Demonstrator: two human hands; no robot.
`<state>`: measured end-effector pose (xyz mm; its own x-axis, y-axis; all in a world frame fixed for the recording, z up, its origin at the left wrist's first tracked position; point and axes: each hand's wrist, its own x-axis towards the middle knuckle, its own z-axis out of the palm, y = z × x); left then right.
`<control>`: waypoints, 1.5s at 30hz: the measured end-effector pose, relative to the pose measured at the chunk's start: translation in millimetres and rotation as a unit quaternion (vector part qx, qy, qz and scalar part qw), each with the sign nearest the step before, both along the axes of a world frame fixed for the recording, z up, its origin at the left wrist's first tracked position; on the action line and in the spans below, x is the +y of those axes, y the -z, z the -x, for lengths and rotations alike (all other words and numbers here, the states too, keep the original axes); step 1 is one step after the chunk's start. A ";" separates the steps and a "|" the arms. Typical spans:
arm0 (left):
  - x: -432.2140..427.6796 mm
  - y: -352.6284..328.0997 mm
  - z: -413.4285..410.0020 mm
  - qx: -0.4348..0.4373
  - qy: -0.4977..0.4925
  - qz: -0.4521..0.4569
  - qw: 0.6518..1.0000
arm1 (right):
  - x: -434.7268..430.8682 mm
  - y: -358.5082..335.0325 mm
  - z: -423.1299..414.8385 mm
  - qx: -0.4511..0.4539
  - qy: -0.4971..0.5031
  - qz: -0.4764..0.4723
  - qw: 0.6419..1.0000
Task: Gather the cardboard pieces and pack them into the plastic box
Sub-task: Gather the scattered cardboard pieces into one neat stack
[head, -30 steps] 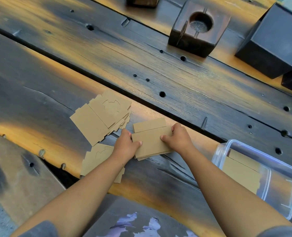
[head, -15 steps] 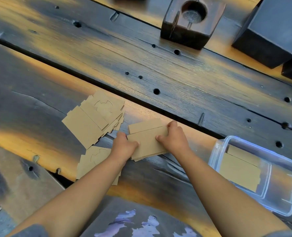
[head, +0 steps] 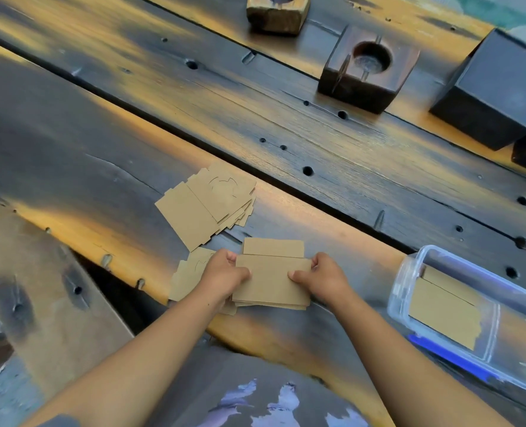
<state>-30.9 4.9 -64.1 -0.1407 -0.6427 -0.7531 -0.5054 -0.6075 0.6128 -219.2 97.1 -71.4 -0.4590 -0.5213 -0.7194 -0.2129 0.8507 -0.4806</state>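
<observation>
A small stack of brown cardboard pieces [head: 271,280] sits low over the wooden table, held on both sides: my left hand [head: 223,277] grips its left edge and my right hand [head: 325,278] its right edge. A fanned pile of cardboard pieces [head: 208,203] lies on the table just beyond my left hand. More cardboard pieces [head: 186,277] lie partly hidden under my left wrist. The clear plastic box [head: 409,266] stands at the right near the table's front edge, with cardboard pieces [head: 445,311] lying flat inside it.
A dark wooden block with a round hollow [head: 368,67] and a lighter wooden block [head: 275,13] stand at the back. A black box [head: 496,87] sits at the back right. A gap opens between table and bench [head: 55,303] at left.
Both hands have squared the stack and pulled it slightly toward me, turning it more level. The view has shifted, so the box and loose piles appear farther right.
</observation>
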 end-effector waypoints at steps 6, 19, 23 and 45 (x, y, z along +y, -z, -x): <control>2.8 2.5 -62.0 -0.018 0.002 0.021 1.000 | 3.6 1.2 -57.4 -0.040 -0.037 -0.005 0.998; -35.1 15.3 -117.4 -0.051 0.050 0.079 0.994 | -30.7 4.8 -116.7 -0.012 -0.060 -0.010 0.998; -40.8 20.7 -116.6 -0.097 0.105 0.103 0.984 | -36.4 11.9 -121.3 0.011 -0.067 -0.029 0.997; -31.7 24.6 -121.9 -0.088 0.064 0.005 0.994 | -25.4 22.2 -140.2 -0.065 0.089 -0.032 0.993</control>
<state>91.0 -26.8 -88.7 -0.0884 -0.6353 -0.7672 -0.6782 -0.5257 0.5135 -79.0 71.8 -93.5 -0.4405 -0.3921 -0.8076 0.0042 0.8987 -0.4386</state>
